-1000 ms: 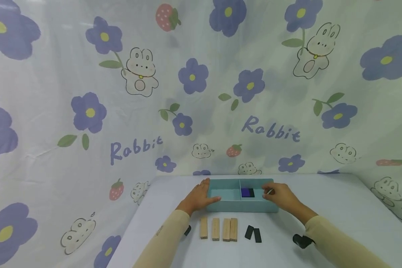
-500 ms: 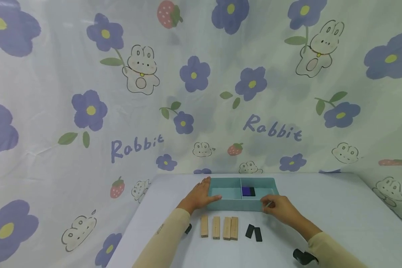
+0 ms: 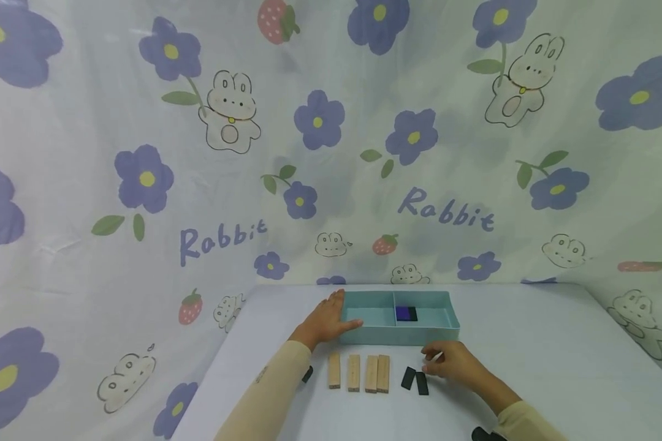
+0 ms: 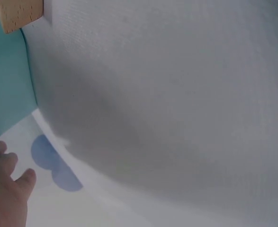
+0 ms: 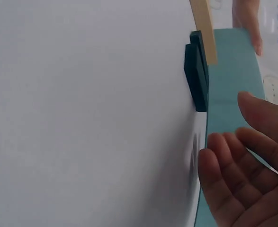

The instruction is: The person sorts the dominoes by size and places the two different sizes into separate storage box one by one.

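Note:
A light blue-green box (image 3: 375, 335) with a divider stands on the table. My left hand (image 3: 325, 318) rests on its left end, thumb over the front rim and fingers along the side. In the right compartment, against the divider, lie a purple block (image 3: 402, 313) and a black block (image 3: 413, 313). In front of the box my right hand (image 3: 452, 362) is held beside two loose black blocks, the nearer one (image 3: 422, 383) and the tilted one (image 3: 409, 378). In the right wrist view the right hand (image 5: 252, 165) has loosely bent fingers and holds nothing.
Several wooden blocks (image 3: 353, 373) stand in a row in front of the box. A black object (image 3: 307, 374) shows beside the left forearm, another (image 3: 486, 434) below the right sleeve. A printed curtain (image 3: 331, 153) hangs behind the white table (image 3: 529, 343).
My right hand has come out of the box's right compartment, over its front wall, and down toward the loose black blocks. The left hand has stayed on the box.

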`<state>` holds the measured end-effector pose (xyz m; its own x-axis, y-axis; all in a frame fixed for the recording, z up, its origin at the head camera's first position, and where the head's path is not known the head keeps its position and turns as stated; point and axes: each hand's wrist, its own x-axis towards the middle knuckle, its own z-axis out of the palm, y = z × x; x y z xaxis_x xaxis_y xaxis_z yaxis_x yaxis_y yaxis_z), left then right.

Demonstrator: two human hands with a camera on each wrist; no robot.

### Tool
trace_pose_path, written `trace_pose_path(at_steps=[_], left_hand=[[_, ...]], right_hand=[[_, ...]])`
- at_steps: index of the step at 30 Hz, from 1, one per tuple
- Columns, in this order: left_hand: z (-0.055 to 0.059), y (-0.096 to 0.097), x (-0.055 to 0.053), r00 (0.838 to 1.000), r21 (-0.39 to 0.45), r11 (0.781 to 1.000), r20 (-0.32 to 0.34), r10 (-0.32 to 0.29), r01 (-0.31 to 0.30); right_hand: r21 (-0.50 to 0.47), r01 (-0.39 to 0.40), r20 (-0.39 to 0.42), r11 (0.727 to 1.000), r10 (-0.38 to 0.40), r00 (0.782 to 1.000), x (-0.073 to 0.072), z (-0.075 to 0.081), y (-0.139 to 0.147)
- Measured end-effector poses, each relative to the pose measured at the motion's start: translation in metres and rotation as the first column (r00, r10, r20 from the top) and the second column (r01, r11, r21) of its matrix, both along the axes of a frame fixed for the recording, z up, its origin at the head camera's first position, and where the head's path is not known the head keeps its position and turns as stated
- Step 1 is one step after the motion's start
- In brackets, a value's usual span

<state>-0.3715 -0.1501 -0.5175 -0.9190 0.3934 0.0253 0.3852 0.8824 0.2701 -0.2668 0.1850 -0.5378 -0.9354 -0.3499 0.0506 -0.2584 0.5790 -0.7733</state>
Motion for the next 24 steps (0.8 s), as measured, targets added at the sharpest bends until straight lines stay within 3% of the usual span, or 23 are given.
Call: trace_pose_path(at_steps=[6, 12, 16, 24], left_hand=[[0.001, -0.003, 0.000, 0.999, -0.032, 0.999, -0.036, -0.024, 0.022], [0.006, -0.001, 0.000, 0.997, -0.105, 0.993, -0.059, -0.051, 0.045], [0.009, 0.001, -0.001, 0.997, -0.151, 0.987, -0.053, -0.056, 0.047], [0.019, 0.002, 0.001, 0.997, -0.235, 0.972, -0.056, -0.047, 0.033]], right_hand=[[0.061, 0.032, -0.018, 0.998, -0.031, 0.999, 0.007, -0.005, -0.007], [0.105, 0.075, 0.028, 0.992, -0.078, 0.997, 0.012, -0.005, -0.012], [0.144, 0.046, 0.035, 0.988, -0.051, 0.998, 0.014, -0.002, -0.011], [0.223, 0.001, -0.035, 0.975, 0.007, 0.999, 0.016, -0.002, -0.017]])
